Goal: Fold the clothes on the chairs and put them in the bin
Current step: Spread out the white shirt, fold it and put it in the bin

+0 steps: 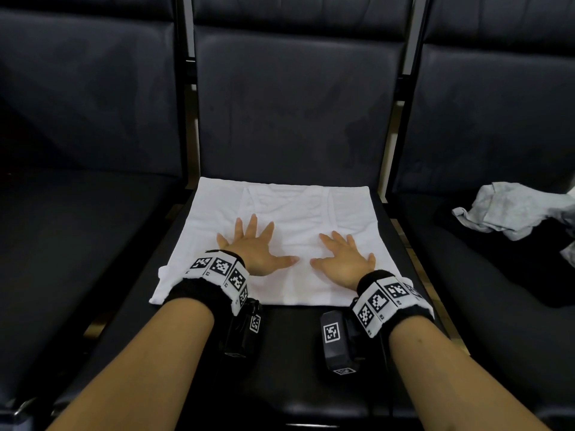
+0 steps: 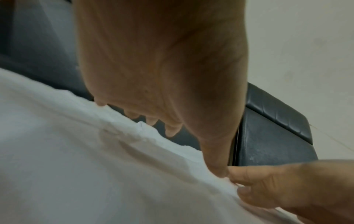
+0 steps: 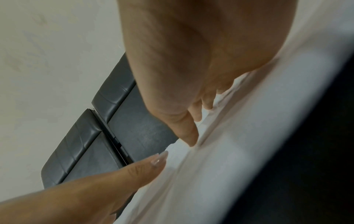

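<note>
L hand (image 1: pixel 252 247): fingers spread wide, palm flat on white folded garment (image 1: pixel 289 213), holding nothing. Garment on middle chair seat (image 1: pixel 292 334). R hand (image 1: pixel 343 258) at 3 o'clock of L, same, thumbs nearly touching. Crumpled grey cloth (image 1: pixel 513 209) on chair at 3 o'clock.

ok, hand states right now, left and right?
Left hand: open, fingers spread, flat on the white shirt.
Right hand: open, flat on the shirt, holding nothing.
</note>
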### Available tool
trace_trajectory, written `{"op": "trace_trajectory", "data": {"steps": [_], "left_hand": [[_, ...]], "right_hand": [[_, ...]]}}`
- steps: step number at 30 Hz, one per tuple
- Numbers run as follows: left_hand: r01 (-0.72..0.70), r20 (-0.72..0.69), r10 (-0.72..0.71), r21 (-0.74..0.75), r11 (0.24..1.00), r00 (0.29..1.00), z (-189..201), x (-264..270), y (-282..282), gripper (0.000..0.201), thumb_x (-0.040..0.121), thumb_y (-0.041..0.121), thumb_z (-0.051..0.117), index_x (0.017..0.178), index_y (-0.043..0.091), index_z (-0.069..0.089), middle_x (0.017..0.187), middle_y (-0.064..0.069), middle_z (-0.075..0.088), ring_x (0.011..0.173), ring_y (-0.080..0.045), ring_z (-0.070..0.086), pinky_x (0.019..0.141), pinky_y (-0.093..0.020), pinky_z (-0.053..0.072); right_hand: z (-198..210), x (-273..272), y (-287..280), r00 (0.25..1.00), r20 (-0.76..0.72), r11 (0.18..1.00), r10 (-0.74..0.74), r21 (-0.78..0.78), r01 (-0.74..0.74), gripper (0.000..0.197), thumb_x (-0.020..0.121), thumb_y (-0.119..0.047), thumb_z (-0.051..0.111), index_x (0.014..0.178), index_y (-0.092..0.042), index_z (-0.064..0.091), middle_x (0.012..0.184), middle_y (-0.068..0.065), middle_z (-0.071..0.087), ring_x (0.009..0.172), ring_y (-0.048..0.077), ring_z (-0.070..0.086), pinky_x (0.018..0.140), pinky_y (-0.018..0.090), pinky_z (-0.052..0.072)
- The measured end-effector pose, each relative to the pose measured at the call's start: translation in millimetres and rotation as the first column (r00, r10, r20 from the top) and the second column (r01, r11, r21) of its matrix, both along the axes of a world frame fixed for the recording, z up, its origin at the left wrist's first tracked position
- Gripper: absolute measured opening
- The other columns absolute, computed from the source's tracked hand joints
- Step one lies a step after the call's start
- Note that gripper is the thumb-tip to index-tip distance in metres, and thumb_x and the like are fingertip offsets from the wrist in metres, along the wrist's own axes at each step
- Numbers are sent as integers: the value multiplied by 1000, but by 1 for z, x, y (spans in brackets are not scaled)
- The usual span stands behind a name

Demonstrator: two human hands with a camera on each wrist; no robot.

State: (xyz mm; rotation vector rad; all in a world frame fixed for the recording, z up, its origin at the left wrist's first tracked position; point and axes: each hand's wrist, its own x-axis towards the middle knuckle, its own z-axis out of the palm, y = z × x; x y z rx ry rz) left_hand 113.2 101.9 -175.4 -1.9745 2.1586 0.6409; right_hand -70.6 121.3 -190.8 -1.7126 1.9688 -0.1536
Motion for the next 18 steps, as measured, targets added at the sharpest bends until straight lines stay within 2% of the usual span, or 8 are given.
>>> {"op": "trace_trajectory", "data": {"steps": [3,5,7,9,11,14,16,18], "left_hand": [[-30,-37,31,24,999,999,3,8,2,93,84,76,40,155,28,3,162,-4,-10,149,-28,-10,118,-57,3],[-93,-133,93,8,996,987,8,23,5,89,86,71,44,153,19,16,160,-11,14,147,-31,15,117,-47,20],[-196,-238,179,-52,979,955,12,41,12,80,90,61,51,149,11,29,153,-11,32,138,-29,34,111,-35,32],[-309,-271,269,-120,943,924,15,61,18,69,91,51,57,142,7,40,146,-12,41,132,-29,42,105,-33,37],[-388,-228,351,-147,910,908,15,80,26,64,88,46,63,136,6,45,144,-15,42,131,-32,41,105,-37,38],[-476,-122,461,-165,864,879,18,98,41,66,82,43,70,134,9,45,144,-19,38,132,-37,36,108,-43,34],[-533,-85,527,-175,828,846,21,108,52,67,77,42,75,129,8,48,139,-20,43,128,-38,40,106,-43,37],[-555,-117,543,-129,822,831,20,118,61,65,71,39,81,119,4,55,126,-18,56,117,-36,52,99,-42,46]], "right_hand": [[8,-15,9,993,72,992,-95,-78,100,60,93,-34,51,149,-31,30,159,-9,20,149,16,11,120,49,2],[10,-33,18,979,115,979,-167,-100,179,54,91,-31,54,144,-29,41,154,-5,33,142,22,30,119,45,16],[15,-47,29,956,128,951,-266,-126,281,49,84,-31,55,133,-23,54,147,2,44,132,27,43,113,44,31],[19,-60,37,920,74,906,-384,-158,391,55,69,-36,45,115,-14,64,131,14,54,117,37,52,102,43,42],[23,-70,48,882,12,872,-472,-146,468,56,64,-35,40,107,-7,64,122,21,55,111,41,51,98,45,44],[20,-78,61,840,-10,839,-542,-73,540,49,79,-32,52,119,-3,59,129,23,51,115,42,50,100,45,43],[18,-79,68,859,-10,859,-512,3,512,46,82,-28,57,119,0,58,122,21,55,99,36,55,84,36,49],[17,-78,71,881,-8,880,-474,29,474,35,85,-22,60,112,1,58,116,19,57,85,30,53,70,28,43]]}}
